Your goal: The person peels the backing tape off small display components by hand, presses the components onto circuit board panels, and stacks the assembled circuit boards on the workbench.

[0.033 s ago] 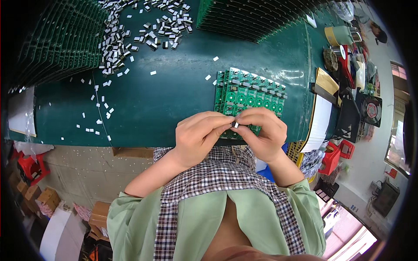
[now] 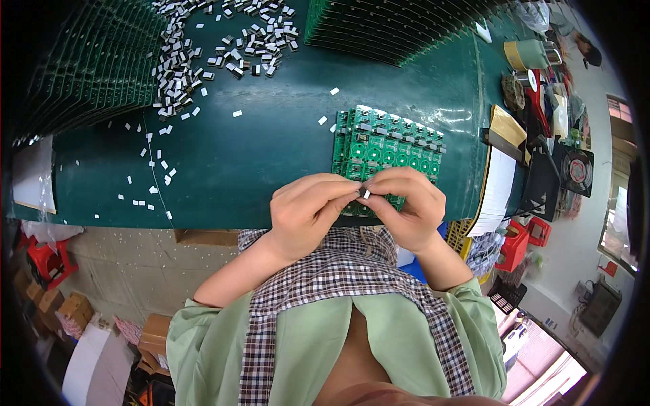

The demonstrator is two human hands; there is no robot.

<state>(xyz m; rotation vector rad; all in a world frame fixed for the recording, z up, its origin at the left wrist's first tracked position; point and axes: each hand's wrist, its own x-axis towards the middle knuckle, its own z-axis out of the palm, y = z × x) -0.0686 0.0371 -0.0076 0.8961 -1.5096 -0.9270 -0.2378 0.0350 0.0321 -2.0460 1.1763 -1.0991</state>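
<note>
Between my fingertips is a small black electronic component with a white top (image 2: 365, 193), pinched from both sides. My left hand (image 2: 305, 210) is closed on its left side, thumb and forefinger pressed together. From the right, my right hand (image 2: 412, 206) grips it with thumb and forefinger, the other fingers curled. Both hands are over the near edge of a stack of green circuit boards (image 2: 389, 157), which carry rows of round outlines and small parts. The hands hide the stack's near part. The component's pins are too small to make out.
Loose black-and-white components (image 2: 177, 74) lie heaped at the far left of the green table (image 2: 257, 155), with white bits (image 2: 237, 114) scattered around. Upright board stacks stand at left (image 2: 101, 61) and far right (image 2: 386, 27). Papers (image 2: 497, 179) and a fan (image 2: 578, 170) sit at the right.
</note>
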